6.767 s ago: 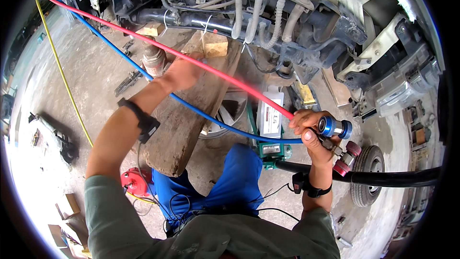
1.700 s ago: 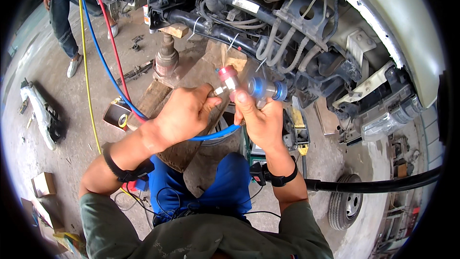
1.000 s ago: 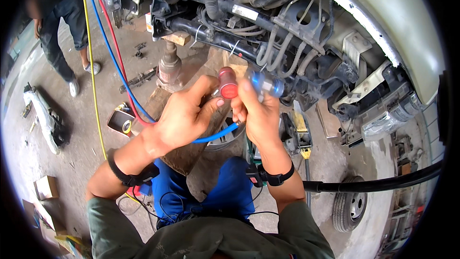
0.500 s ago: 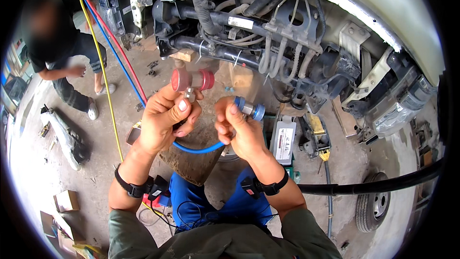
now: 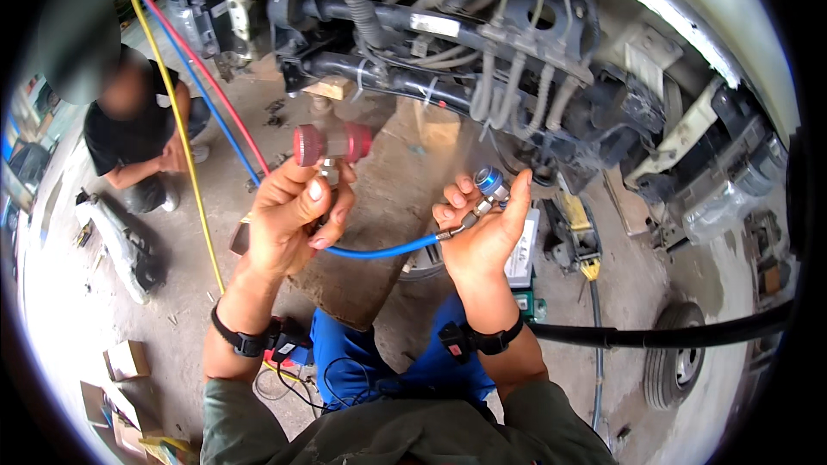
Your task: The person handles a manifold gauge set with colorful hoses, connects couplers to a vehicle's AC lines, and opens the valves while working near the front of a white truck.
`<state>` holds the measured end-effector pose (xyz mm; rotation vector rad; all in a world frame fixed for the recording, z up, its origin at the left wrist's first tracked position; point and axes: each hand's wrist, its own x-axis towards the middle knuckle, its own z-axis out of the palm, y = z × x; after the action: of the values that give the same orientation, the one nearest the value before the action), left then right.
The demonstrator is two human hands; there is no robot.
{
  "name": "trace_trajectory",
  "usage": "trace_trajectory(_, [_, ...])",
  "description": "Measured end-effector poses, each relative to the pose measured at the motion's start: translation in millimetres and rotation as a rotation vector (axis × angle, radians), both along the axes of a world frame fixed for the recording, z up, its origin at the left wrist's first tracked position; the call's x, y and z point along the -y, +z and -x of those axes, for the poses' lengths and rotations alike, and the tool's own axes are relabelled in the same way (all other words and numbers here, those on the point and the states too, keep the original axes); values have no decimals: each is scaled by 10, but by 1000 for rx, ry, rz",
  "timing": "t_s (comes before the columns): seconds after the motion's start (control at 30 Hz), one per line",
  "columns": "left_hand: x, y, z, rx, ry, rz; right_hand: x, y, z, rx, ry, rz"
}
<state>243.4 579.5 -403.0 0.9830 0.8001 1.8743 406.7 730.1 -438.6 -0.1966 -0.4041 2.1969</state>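
Observation:
My left hand pinches the metal stem below a red-capped hose coupler, which is held up in front of the vehicle's opened front. To its right, my right hand is turned palm up, with a blue-capped hose coupler lying in it between the thumb and the curled fingers. A blue hose runs from the fitting of that coupler across to my left hand, where its further course is hidden. The red coupler's far parts are smeared by motion.
Black pipes and grey bent tubes hang under the vehicle ahead. Yellow, blue and red hoses drop at the left, beside a crouching person. A wooden block stands between my knees; a wheel lies at the right.
My right hand has moved right and turned palm up, loosening its fingers around the blue coupler, which now tilts upward. My left hand has shifted slightly left. The other person has crouched lower.

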Motion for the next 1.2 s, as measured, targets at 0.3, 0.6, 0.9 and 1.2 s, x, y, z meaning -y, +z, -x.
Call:
trace_trajectory(0.3, [39,-75,-161,-158,98,0,-275,7,-213,-220,363,-291])
trace_trajectory(0.6, [63,9,-212,-216,50,12,-365,15,-210,-391,597,-433])
trace_trajectory(0.9, [326,-30,150,152,-153,-198,-125,114,-46,-164,518,-492])
trace_trajectory(1.2, [349,-30,290,193,-64,-303,67,42,186,-132,557,-581])
